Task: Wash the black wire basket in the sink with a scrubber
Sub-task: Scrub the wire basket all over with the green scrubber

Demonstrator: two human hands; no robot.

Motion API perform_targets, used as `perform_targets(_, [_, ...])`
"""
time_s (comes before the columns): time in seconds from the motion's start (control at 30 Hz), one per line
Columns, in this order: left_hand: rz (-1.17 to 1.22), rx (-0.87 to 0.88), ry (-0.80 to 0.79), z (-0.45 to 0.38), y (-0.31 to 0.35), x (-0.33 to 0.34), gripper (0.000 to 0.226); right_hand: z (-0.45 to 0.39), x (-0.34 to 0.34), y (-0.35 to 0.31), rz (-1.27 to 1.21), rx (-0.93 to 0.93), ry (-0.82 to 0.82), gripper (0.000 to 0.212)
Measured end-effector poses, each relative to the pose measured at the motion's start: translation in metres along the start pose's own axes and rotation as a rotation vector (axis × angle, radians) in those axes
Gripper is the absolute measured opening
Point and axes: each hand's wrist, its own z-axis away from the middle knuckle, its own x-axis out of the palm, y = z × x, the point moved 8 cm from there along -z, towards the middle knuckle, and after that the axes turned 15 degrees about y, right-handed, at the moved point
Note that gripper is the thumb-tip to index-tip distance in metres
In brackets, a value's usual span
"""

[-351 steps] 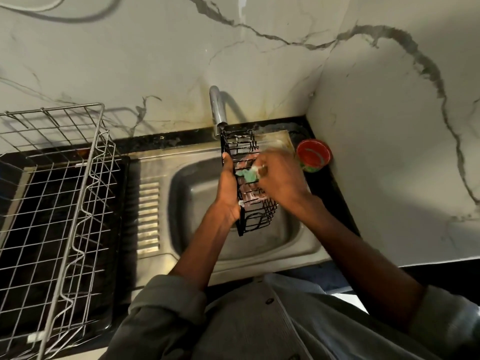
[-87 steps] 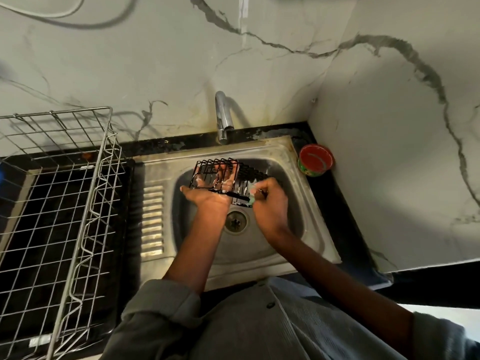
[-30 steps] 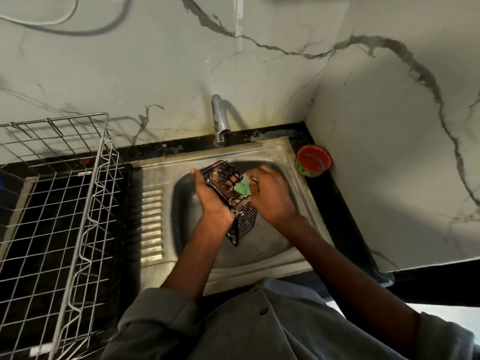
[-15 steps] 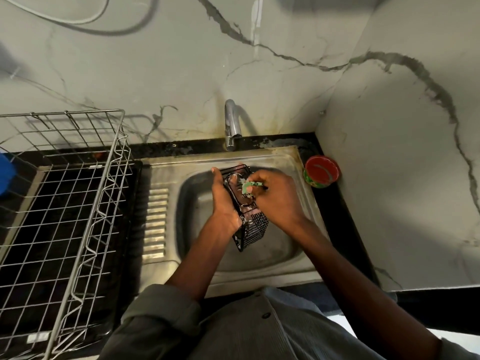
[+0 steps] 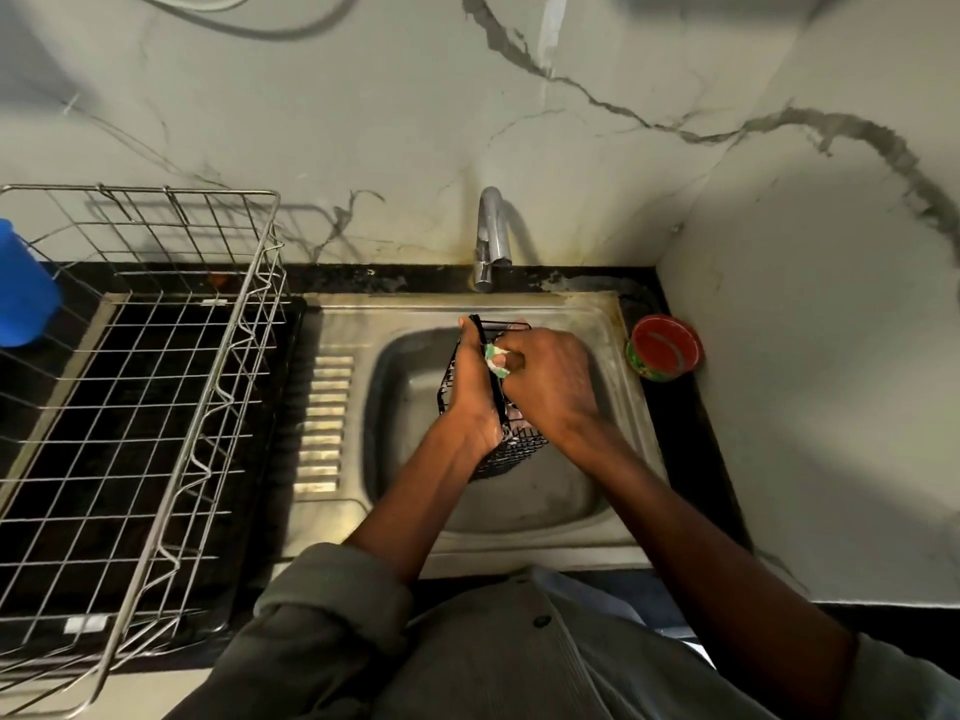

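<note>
The black wire basket (image 5: 511, 449) stands on end over the steel sink (image 5: 524, 504), its long side running away from me. My left hand (image 5: 475, 392) grips its left side, thumb up along the rim. My right hand (image 5: 550, 384) pinches a green, soapy scrubber (image 5: 493, 362) against the upper part of the basket. Both hands hide most of the basket; only its lower mesh end and top rim show.
The tap (image 5: 491, 236) stands behind the sink, with no water visible. A red round tub (image 5: 665, 348) sits at the sink's right corner. A large steel wire rack (image 5: 140, 407) fills the counter to the left, with a blue cup (image 5: 23, 293) behind it.
The basket went from lying sideways to standing on end. In the last half second my right hand with the scrubber stayed near the top while the view shifted slightly.
</note>
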Motion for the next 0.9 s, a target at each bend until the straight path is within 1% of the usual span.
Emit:
perform_targets(0.03, [-0.003, -0.012, 0.013, -0.001, 0.0, -0.002, 0.078, 0.002, -0.002, 0.0, -0.031, 0.0, 0.007, 0.021])
perform_targets(0.1, [0.019, -0.036, 0.037, -0.007, 0.003, -0.007, 0.085, 0.013, -0.008, -0.001, -0.037, -0.016, 0.022, 0.03])
perform_targets(0.17, [0.006, -0.071, 0.033, -0.006, 0.004, -0.008, 0.091, 0.03, -0.012, -0.001, -0.034, -0.057, -0.004, 0.033])
perform_targets(0.23, [-0.01, -0.071, 0.033, -0.003, 0.001, -0.007, 0.084, 0.042, -0.012, -0.002, -0.06, -0.121, -0.033, 0.028])
perform_targets(0.27, [-0.023, -0.059, 0.029, -0.003, -0.002, -0.006, 0.079, 0.039, -0.01, -0.002, -0.07, -0.14, -0.022, 0.028])
perform_targets(0.3, [-0.044, -0.045, 0.018, -0.003, -0.006, -0.004, 0.076, 0.03, -0.007, 0.001, -0.075, -0.135, 0.011, 0.028])
perform_targets(0.37, [-0.076, 0.011, 0.038, 0.001, -0.008, -0.002, 0.073, 0.001, -0.004, 0.008, -0.105, -0.061, 0.104, 0.027])
perform_targets(0.4, [-0.064, 0.006, 0.012, 0.003, -0.009, 0.002, 0.074, -0.012, -0.005, 0.011, -0.116, -0.022, 0.141, 0.026])
perform_targets(0.43, [-0.064, -0.002, -0.017, 0.006, -0.008, 0.005, 0.074, -0.02, -0.006, 0.009, -0.118, -0.023, 0.151, 0.025])
perform_targets(0.5, [-0.016, -0.018, -0.032, 0.004, 0.002, 0.003, 0.071, -0.013, -0.003, 0.001, -0.113, -0.153, 0.076, 0.023])
perform_targets(0.57, [0.043, -0.031, -0.047, -0.003, 0.01, -0.002, 0.075, 0.017, -0.001, 0.003, -0.083, -0.284, -0.029, 0.02])
perform_targets(0.63, [0.086, -0.064, -0.052, -0.009, 0.012, -0.006, 0.08, 0.039, -0.007, 0.013, -0.095, -0.338, -0.041, 0.017])
perform_targets(0.7, [0.048, -0.081, -0.044, -0.009, 0.009, -0.008, 0.086, 0.03, -0.013, 0.022, -0.091, -0.293, 0.027, 0.016])
perform_targets(0.77, [-0.042, -0.099, -0.084, -0.006, 0.001, -0.002, 0.094, -0.003, -0.017, 0.024, -0.047, -0.162, 0.143, 0.017])
perform_targets(0.8, [-0.066, -0.111, -0.112, -0.002, -0.003, 0.002, 0.097, -0.021, -0.019, 0.025, -0.053, -0.094, 0.174, 0.015])
perform_targets(0.83, [-0.079, -0.108, -0.134, 0.0, -0.004, 0.007, 0.098, -0.037, -0.017, 0.026, -0.079, -0.035, 0.174, 0.013])
perform_targets(0.9, [-0.059, -0.09, -0.145, 0.0, 0.0, 0.01, 0.098, -0.052, -0.014, 0.026, -0.083, 0.014, 0.138, 0.013])
